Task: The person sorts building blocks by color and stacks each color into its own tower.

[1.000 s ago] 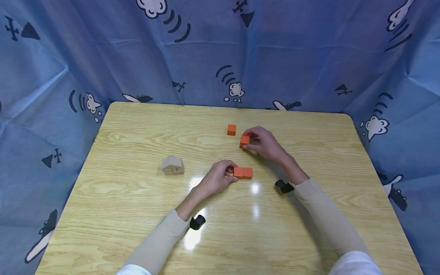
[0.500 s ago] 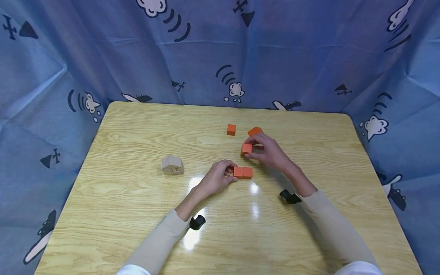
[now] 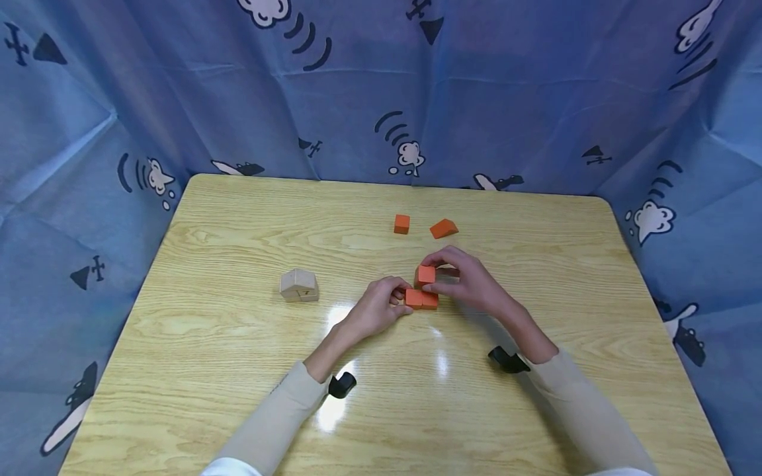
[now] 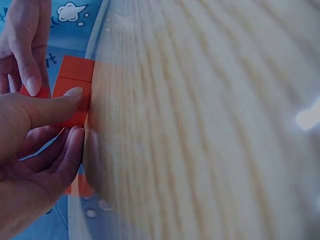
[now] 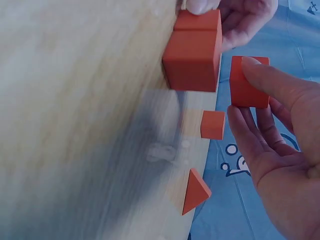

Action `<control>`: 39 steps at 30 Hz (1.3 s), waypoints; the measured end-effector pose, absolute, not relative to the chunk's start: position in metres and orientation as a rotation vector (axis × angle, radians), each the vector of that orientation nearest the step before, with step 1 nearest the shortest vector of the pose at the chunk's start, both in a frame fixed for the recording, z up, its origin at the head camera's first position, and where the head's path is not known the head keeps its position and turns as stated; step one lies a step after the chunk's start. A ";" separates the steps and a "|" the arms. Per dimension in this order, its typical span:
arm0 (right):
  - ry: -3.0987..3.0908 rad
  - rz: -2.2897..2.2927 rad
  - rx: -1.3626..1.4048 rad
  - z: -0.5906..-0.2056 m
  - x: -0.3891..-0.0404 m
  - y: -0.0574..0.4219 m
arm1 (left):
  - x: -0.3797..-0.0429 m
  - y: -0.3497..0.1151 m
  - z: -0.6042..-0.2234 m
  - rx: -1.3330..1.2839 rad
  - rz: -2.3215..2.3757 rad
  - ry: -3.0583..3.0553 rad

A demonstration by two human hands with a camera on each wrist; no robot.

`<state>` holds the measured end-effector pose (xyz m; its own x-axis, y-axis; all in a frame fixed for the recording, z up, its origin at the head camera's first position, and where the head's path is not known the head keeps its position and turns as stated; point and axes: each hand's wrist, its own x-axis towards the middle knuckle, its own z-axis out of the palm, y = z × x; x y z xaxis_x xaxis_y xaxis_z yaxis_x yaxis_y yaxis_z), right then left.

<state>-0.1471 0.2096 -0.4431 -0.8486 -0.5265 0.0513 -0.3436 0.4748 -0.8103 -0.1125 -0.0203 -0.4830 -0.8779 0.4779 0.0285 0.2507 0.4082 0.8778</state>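
Two orange cubes sit side by side on the table, the left cube (image 3: pixel 413 300) between the thumb and fingers of my left hand (image 3: pixel 376 307). The right cube (image 5: pixel 191 67) of this pair adjoins it. My right hand (image 3: pixel 467 281) pinches another orange cube (image 5: pixel 249 82) between thumb and fingers. In the right wrist view this held cube is raised higher than the pair, with a gap between them; in the head view it overlaps the pair's far edge. The left wrist view shows my left thumb (image 4: pixel 70 100) flat along the pair's near side.
Farther back on the wooden table (image 3: pixel 226 370) are a loose orange cube (image 3: pixel 401 223) and an orange triangular block (image 3: pixel 444 229). A small house shape of pale wooden blocks (image 3: pixel 299 285) stands at left. Blue patterned cloth (image 3: pixel 357 86) hangs behind and at the sides.
My right hand has brought its orange cube toward me, from near the loose back cube to just over the pair, uncovering the triangular block. My left hand has stayed on the pair.
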 end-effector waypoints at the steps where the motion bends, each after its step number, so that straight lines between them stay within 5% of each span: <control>1: 2.508 -1.313 -0.755 -0.444 -0.145 0.209 | -0.112 -0.020 -0.483 0.639 1.460 2.433; 39: 2.444 -1.302 -0.795 -0.452 -0.125 0.198 | -0.113 -0.021 -0.484 0.660 1.429 2.452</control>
